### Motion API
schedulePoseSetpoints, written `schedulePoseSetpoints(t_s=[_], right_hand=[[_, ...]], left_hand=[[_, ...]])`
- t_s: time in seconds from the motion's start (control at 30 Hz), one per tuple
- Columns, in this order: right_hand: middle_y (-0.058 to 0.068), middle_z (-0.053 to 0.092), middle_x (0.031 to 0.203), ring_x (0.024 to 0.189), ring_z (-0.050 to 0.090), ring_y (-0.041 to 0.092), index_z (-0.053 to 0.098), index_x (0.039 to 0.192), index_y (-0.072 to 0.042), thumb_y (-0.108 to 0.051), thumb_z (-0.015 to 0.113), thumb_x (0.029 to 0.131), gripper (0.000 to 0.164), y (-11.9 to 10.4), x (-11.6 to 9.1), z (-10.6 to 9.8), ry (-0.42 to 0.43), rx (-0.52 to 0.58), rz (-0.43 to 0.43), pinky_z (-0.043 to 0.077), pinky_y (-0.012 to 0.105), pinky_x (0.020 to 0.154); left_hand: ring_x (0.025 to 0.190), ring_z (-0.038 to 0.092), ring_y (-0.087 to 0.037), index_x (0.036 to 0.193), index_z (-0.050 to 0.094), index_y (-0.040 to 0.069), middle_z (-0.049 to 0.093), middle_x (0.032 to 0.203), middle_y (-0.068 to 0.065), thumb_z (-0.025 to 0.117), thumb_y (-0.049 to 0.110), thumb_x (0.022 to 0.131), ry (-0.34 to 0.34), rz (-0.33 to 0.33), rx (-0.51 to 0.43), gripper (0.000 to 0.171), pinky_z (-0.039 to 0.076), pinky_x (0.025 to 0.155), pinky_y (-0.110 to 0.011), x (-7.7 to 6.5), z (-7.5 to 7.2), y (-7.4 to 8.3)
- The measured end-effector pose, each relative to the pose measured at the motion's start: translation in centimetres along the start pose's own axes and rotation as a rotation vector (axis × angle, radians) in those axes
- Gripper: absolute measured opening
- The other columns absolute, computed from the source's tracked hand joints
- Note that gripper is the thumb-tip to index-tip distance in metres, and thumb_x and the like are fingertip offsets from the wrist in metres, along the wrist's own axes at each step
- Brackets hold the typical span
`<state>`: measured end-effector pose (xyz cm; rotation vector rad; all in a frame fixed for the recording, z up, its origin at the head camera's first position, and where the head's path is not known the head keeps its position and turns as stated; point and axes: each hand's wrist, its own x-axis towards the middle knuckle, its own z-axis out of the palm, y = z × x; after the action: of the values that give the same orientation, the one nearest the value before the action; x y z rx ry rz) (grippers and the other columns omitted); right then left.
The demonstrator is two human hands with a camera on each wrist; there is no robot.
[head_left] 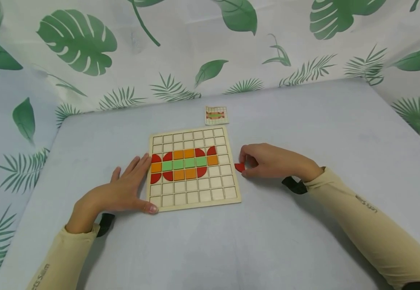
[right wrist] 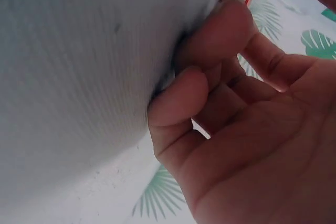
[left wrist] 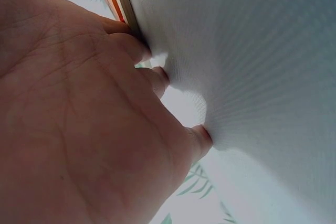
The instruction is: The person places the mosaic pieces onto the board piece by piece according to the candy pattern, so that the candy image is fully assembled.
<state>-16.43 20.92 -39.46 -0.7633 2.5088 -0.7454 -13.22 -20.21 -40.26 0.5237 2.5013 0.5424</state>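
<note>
A wooden grid board [head_left: 204, 196] lies on the table. Its middle rows carry green square tiles [head_left: 183, 163], orange square tiles [head_left: 178, 175] and red quarter-circle tiles [head_left: 201, 172]. Along the board's left edge my left hand [head_left: 117, 197] rests with fingers spread, the thumb at the near left corner; in the left wrist view several fingertips press the cloth. Just off the right edge, my right hand [head_left: 269, 161] pinches a loose red quarter-circle tile [head_left: 239, 166] between thumb and fingers. The right wrist view shows curled fingers low against the cloth, with a red edge partly hidden beyond them.
Behind the board lies a small pattern card [head_left: 211, 121] printed with a similar coloured design. Pale cloth covers the table [head_left: 202, 249]. A leaf-print curtain [head_left: 181, 52] hangs along the back and sides.
</note>
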Motion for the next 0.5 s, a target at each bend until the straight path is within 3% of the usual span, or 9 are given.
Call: schedulePoseSetpoints(t_s=[0.17, 0.5], right_hand=[[0.001, 0.061, 0.087, 0.082, 0.056, 0.019, 0.065, 0.102, -0.007, -0.008, 0.077, 0.097, 0.013, -0.01, 0.02, -0.26, 0.019, 0.009, 0.006, 0.049, 0.037, 0.075], [0.001, 0.064, 0.086, 0.082, 0.057, 0.02, 0.061, 0.098, -0.008, 0.001, 0.074, 0.097, 0.016, -0.07, 0.23, -0.22, 0.141, 0.058, -0.012, 0.048, 0.036, 0.075]], left_hand=[[0.161, -0.009, -0.045, 0.171, -0.004, 0.005, -0.006, 0.179, -0.017, 0.089, 0.062, 0.078, -0.001, 0.001, -0.002, 0.144, -0.008, 0.119, -0.077, 0.02, -0.07, 0.0], [0.162, -0.01, -0.042, 0.171, -0.004, 0.005, -0.006, 0.179, -0.016, 0.09, 0.062, 0.077, -0.002, -0.002, -0.001, 0.145, -0.009, 0.119, -0.076, 0.11, 0.02, -0.11]])
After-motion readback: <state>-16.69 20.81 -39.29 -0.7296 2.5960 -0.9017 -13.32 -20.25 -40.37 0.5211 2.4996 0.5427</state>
